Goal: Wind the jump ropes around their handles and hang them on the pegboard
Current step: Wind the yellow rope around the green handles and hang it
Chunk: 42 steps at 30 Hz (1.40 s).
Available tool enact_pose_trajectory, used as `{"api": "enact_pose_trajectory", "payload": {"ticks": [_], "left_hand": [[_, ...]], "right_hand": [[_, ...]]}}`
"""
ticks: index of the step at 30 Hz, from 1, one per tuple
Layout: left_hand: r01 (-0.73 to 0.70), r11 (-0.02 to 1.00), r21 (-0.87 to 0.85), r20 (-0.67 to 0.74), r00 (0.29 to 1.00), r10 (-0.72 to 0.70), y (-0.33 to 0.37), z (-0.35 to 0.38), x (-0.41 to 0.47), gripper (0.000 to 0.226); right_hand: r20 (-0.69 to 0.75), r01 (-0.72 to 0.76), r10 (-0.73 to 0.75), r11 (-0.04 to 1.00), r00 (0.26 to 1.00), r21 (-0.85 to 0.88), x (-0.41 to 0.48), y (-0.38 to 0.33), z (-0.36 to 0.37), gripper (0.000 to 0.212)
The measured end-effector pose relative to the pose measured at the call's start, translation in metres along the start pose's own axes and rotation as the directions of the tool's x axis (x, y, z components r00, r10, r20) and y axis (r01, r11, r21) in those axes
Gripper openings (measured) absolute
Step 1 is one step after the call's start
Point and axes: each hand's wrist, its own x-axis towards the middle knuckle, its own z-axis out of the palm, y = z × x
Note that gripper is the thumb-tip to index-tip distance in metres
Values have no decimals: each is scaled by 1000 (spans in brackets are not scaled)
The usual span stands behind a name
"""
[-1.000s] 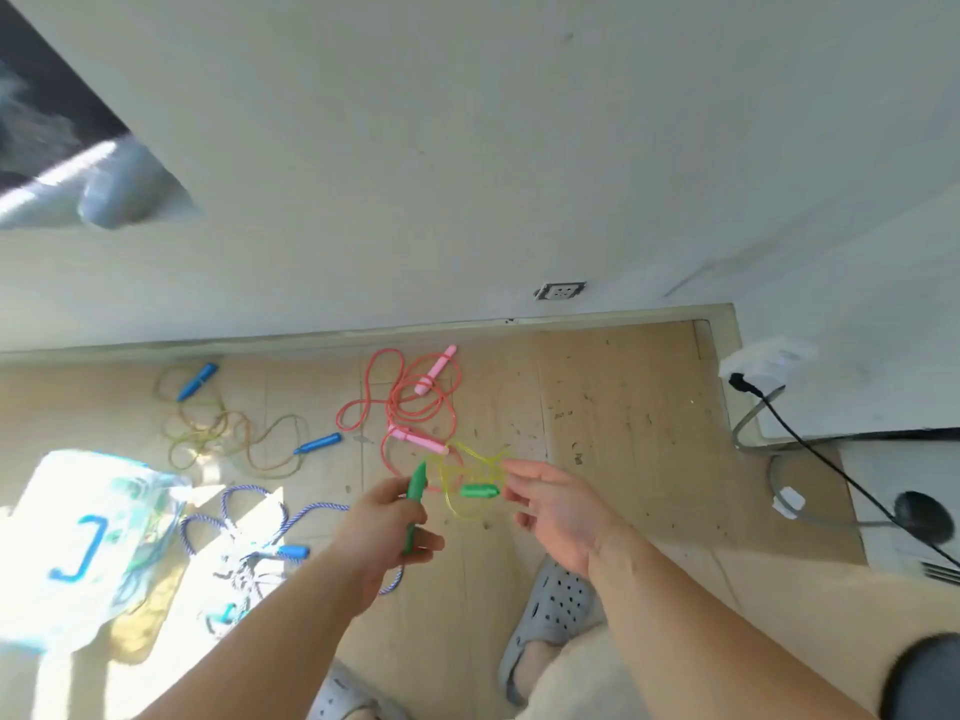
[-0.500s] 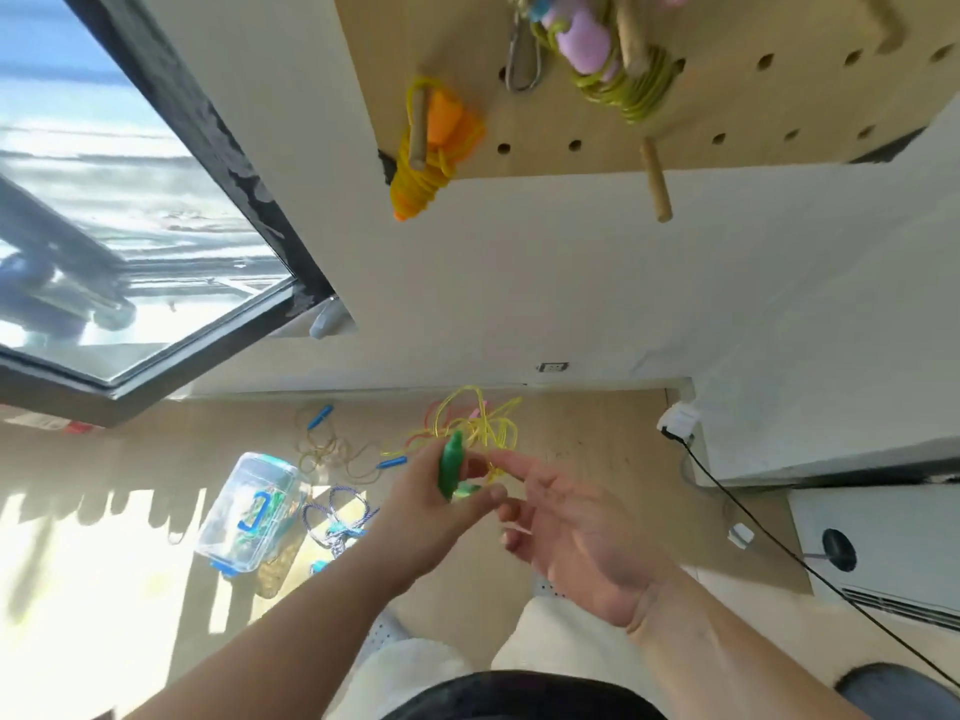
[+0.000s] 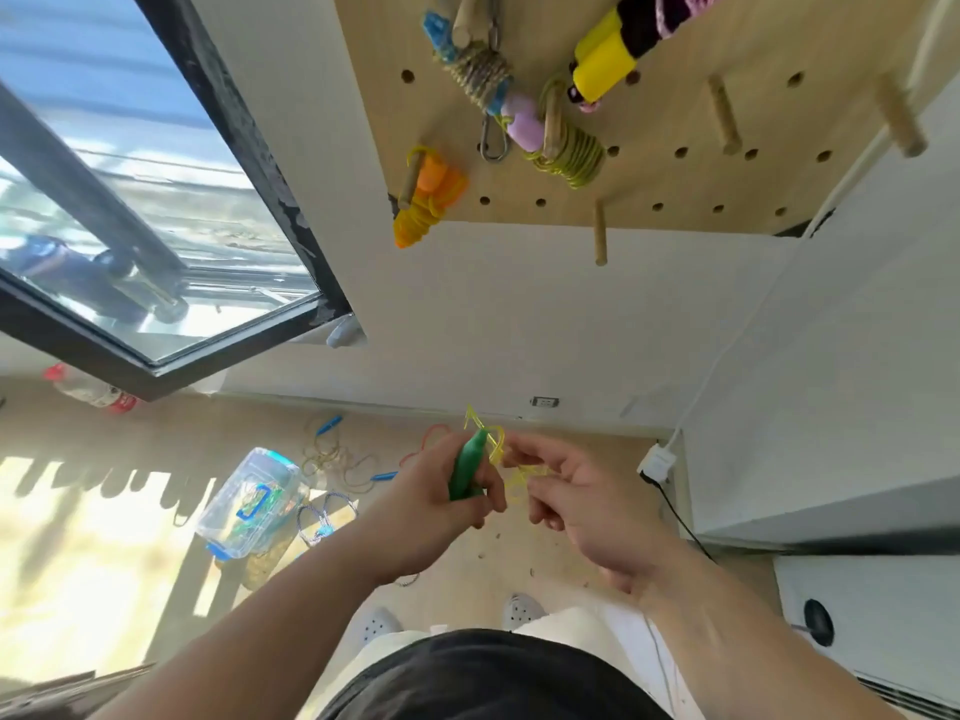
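Note:
My left hand [image 3: 441, 504] grips the green handles [image 3: 467, 465] of a jump rope, held upright in front of me. Its thin yellow cord [image 3: 496, 444] loops out above the handles and runs across to my right hand [image 3: 576, 504], whose fingers pinch it. The wooden pegboard [image 3: 675, 189] hangs on the wall above. Wound ropes hang on its pegs: an orange one [image 3: 423, 200] at the lower left, and an olive-green one with a lilac handle [image 3: 563, 148] in the middle. A bare peg [image 3: 601, 233] sticks out at the board's lower edge.
On the floor lie a tan rope with blue handles [image 3: 337, 454], a red rope [image 3: 431, 439], a blue-white braided rope [image 3: 324, 517] and a clear plastic box [image 3: 249, 504]. A window [image 3: 130, 210] stands open at left. A white cabinet [image 3: 831, 407] and cable [image 3: 675, 517] are on the right.
My view has lifted from the floor to the wall, bringing the pegboard in. Both hands have risen with the green-handled rope, and my right hand has closed on the yellow cord.

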Motion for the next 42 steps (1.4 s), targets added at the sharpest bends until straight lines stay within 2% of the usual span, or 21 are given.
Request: {"api": "enact_pose_trajectory", "payload": {"ticks": [5,8,11,13,15,17,19,21,22,23,24,26,28,29,31,33,34,36,38,40,42], "left_hand": [[-86,995,-56,76,993,90,25,-14,-19,30],[-83,988,-129,8,996,85,26,-27,-25,28],[-58,979,-196,-43,998,51,17,-47,-30,31],[-39,947,-320,-97,995,9,8,-63,-34,34],[-35,870,-492,-160,986,-51,-1,-77,-38,34],[-46,753,-657,-193,975,-110,-9,-88,-41,35],[-52,671,-739,-191,972,-135,-16,-98,-44,36],[-42,667,-744,-169,977,-127,-23,-106,-47,35],[-37,680,-732,-154,982,-112,-26,-108,-48,35],[-38,694,-719,-139,986,-90,-28,-110,-49,34],[-42,708,-705,-120,991,-61,-29,-111,-50,33],[-47,747,-663,-74,997,-3,-28,-110,-51,29],[-55,811,-583,-27,998,49,-26,-106,-52,26],[-64,842,-535,1,997,77,-24,-104,-53,26],[-95,886,-454,51,990,133,-19,-101,-54,25],[-131,893,-431,64,982,175,-15,-102,-53,25],[-147,892,-426,48,982,185,-14,-105,-52,25],[-178,901,-396,-9,982,190,-15,-110,-48,26],[-190,943,-275,-72,982,176,-22,-115,-44,23],[-123,979,-162,-117,988,105,-37,-116,-41,15],[-5,977,-215,-215,976,-42,-53,-116,-35,11]], "right_hand": [[112,39,0,940,994,-339,-6,-20,3,35],[105,-19,44,975,994,-223,-7,-31,13,33],[28,-30,35,989,999,-142,-7,-37,24,31],[-63,-18,11,995,998,-97,-5,-35,29,23],[-180,-21,7,997,984,-76,-2,-27,29,18],[-338,-60,20,992,941,-108,3,-12,22,19],[-520,-158,68,979,852,-130,7,8,10,21],[-666,-268,130,957,735,-110,5,22,2,18],[-706,-342,175,934,686,-101,2,26,2,26],[-716,-415,211,901,666,-121,-2,28,6,41],[-705,-444,206,880,679,-171,-5,28,12,54],[-599,-362,131,888,790,-284,-11,13,36,63],[-388,-193,47,919,920,-344,-14,-7,70,59],[-275,-112,10,928,961,-356,-14,-19,87,55],[-111,30,-76,929,991,-368,-12,-37,112,47],[-54,101,-131,918,990,-384,-8,-47,125,27],[-54,125,-160,906,986,-404,-7,-49,127,18],[-106,140,-218,861,970,-489,-4,-51,126,23],[-217,169,-298,867,929,-469,0,-50,122,26],[-380,254,-333,936,863,-244,4,-51,118,27],[-554,342,-296,940,778,-23,7,-55,110,29]]}}
